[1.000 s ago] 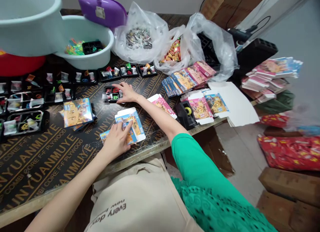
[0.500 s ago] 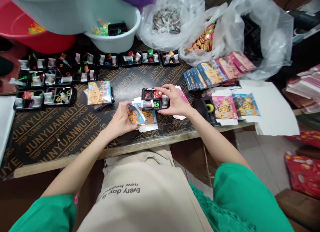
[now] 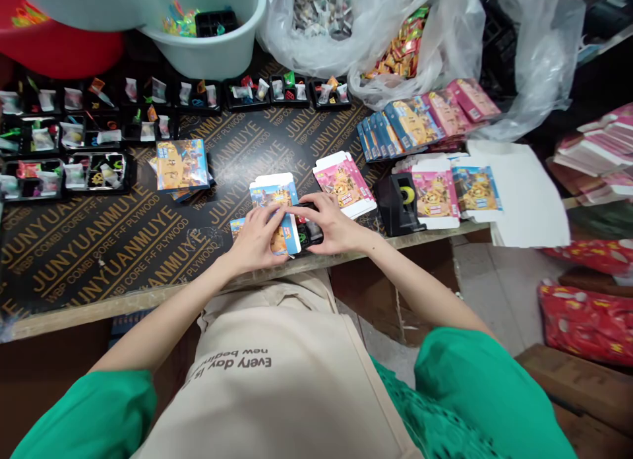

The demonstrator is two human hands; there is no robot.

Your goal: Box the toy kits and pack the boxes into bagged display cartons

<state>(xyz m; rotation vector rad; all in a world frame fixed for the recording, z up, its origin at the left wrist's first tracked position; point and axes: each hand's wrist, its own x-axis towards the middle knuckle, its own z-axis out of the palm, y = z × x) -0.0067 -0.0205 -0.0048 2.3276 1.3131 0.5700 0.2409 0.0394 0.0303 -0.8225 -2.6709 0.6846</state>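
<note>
My left hand [image 3: 257, 238] is closed around a blue-and-yellow printed box [image 3: 291, 235], its open end facing right. My right hand [image 3: 332, 227] grips a black compartment tray [image 3: 311, 233] with small coloured pieces in it. The tray's left part is at or inside the box's end; how deep is hidden by my fingers. Just behind lies a flat blue-and-yellow carton [image 3: 273, 190] with a white flap. To the right of it rests a pink flat carton [image 3: 345, 184].
Filled black trays [image 3: 96, 172] stand in rows at the left and back. Stacked blue boxes [image 3: 182, 163] lie left of centre. A black tape dispenser [image 3: 399, 205] and more cartons [image 3: 435, 195] are on the right. Tubs [image 3: 208, 50] and plastic bags [image 3: 366, 57] line the back.
The tray in my right hand has come down and toward me, to the end of the box in my left hand. The box has been lifted off the flat carton and turned. The view has shifted slightly.
</note>
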